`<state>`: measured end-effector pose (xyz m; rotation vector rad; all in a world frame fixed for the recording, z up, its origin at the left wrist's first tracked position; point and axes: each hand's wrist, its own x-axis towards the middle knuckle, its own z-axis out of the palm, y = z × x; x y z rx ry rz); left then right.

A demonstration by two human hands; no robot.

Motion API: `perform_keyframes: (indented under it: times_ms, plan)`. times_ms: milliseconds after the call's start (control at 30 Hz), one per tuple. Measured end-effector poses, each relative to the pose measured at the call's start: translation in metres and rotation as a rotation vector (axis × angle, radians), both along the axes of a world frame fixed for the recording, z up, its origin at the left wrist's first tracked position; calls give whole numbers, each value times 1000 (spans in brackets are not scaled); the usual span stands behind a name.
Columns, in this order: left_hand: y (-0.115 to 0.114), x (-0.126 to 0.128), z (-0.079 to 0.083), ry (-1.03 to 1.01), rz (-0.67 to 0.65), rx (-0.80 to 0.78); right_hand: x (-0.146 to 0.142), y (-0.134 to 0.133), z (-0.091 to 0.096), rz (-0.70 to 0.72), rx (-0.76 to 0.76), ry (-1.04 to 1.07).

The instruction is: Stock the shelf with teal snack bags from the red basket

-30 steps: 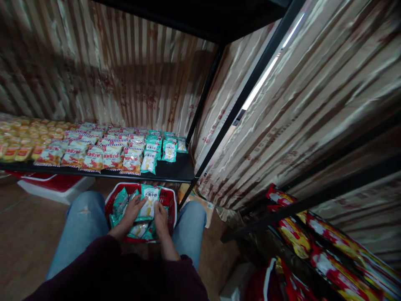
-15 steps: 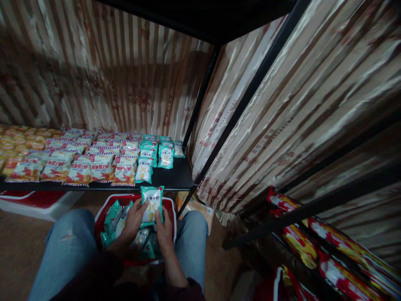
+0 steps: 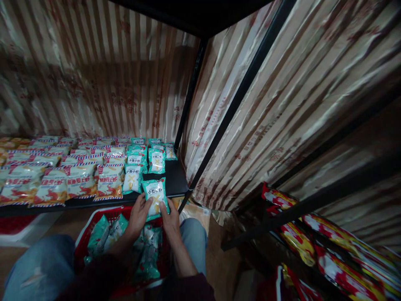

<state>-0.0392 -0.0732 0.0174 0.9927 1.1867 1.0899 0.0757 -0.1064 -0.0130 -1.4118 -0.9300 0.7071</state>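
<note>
My left hand (image 3: 138,216) and my right hand (image 3: 171,219) both grip the lower edge of a teal snack packet (image 3: 156,194), held upright at the front edge of the black shelf (image 3: 175,182). Just behind it on the shelf lie rows of matching teal packets (image 3: 134,177). Below my hands a red basket (image 3: 85,234) sits between my knees with several more teal packets (image 3: 147,255) in it.
Red-and-white snack packets (image 3: 78,180) fill the shelf to the left. A black upright post (image 3: 232,113) stands at the shelf's right end before striped curtain fabric (image 3: 282,104). Red and yellow packets (image 3: 313,246) lie on another shelf at the lower right.
Both hands have lifted the teal packet out of the red basket and carried it forward up to the shelf's front edge. The view has shifted right.
</note>
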Motion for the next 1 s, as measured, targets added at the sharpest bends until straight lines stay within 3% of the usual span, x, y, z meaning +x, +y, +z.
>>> perform_keyframes:
  times_ms: [167,400,600,833,1000]
  plan:
    - [26,24,-4,18,-25,87,27,33,3,1,69,49]
    - [77,65,0,106,35,148,53,78,-5,-236,108,127]
    - [112,95,8,217,63,245,57,99,4,-203,159,295]
    - [145,119,24,375,21,249,73,129,13,-182,106,85]
    - [163,133,28,428,-25,242,84,151,5,-273,141,-115]
